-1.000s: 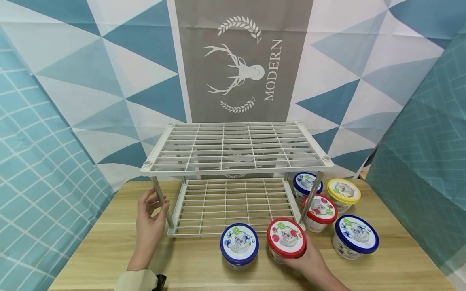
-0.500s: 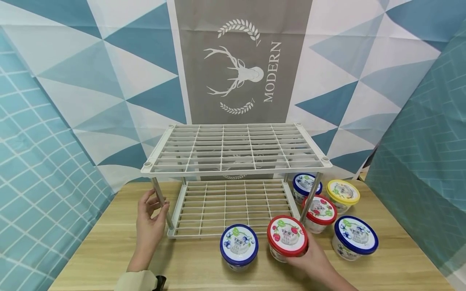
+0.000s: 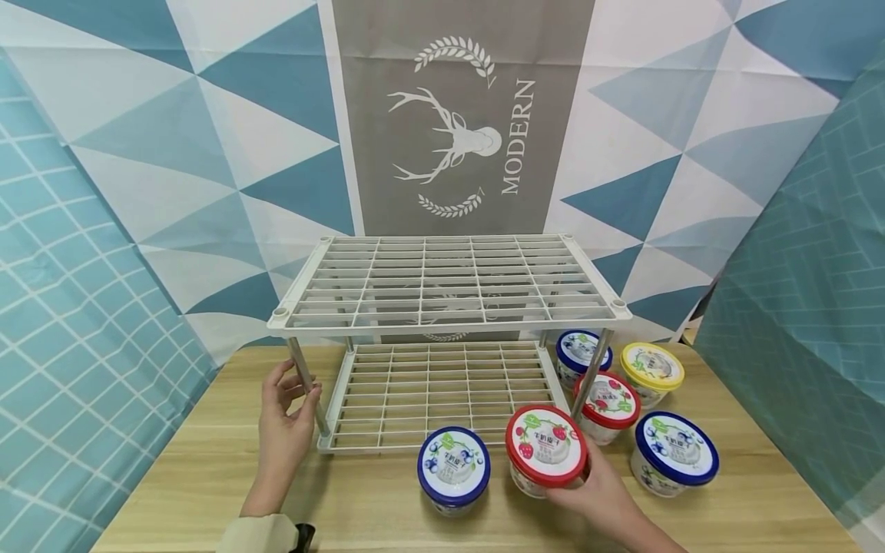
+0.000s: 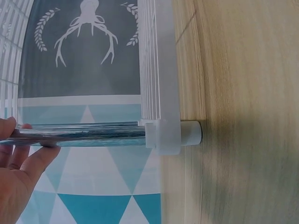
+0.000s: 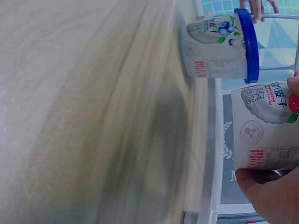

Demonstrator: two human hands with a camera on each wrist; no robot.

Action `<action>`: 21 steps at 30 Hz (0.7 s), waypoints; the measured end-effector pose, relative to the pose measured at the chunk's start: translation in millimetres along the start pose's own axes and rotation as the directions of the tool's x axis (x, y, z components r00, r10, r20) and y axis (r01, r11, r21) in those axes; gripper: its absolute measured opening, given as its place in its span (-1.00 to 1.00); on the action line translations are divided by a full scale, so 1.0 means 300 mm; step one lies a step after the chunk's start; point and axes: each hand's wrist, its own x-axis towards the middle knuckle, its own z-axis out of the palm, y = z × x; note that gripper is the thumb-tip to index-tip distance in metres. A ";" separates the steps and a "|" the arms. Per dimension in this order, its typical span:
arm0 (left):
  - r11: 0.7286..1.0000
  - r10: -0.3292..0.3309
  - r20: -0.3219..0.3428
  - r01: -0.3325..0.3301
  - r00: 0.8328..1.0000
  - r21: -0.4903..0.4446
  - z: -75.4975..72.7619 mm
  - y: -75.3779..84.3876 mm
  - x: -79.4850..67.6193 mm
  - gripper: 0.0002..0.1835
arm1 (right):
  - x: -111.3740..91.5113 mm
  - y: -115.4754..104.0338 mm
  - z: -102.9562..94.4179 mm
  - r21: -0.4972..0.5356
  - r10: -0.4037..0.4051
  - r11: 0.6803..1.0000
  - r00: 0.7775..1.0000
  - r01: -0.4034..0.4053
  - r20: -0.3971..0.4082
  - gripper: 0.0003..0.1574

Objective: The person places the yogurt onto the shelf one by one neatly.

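My left hand (image 3: 285, 421) holds the front left metal post (image 3: 301, 365) of a two-tier white wire rack (image 3: 449, 326). In the left wrist view, fingers (image 4: 39, 163) and thumb lie round that post (image 4: 93, 135). My right hand (image 3: 600, 491) grips a round strawberry tub (image 3: 546, 445) with a red lid, in front of the rack's right end. The right wrist view shows the strawberry tub (image 5: 266, 128) raised off the table, its base apart from the wood. To its left, a blue-lidded blueberry tub (image 3: 453, 470) stands upright on the table.
Right of the rack stand two blue-lidded tubs (image 3: 676, 449), another red-lidded tub (image 3: 608, 407) and a yellow-lidded tub (image 3: 652, 367). The wooden table (image 3: 200, 468) meets patterned cloth (image 3: 456, 115) behind and at both sides.
The strawberry tub has risen slightly in my right hand. My left hand keeps its hold on the post, and the other tubs stay where they were.
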 end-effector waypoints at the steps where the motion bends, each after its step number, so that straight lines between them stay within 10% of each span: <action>1: 1.000 0.000 0.000 0.000 1.000 0.001 0.000 0.000 0.000 -0.37 | -0.002 -0.004 -0.002 0.005 0.000 1.000 1.000 0.000 0.001 0.21; 21: 1.000 -0.011 0.005 0.011 1.000 -0.003 0.001 -0.017 0.004 -0.34 | -0.045 -0.118 -0.056 0.027 -0.052 0.998 0.998 0.051 0.042 0.13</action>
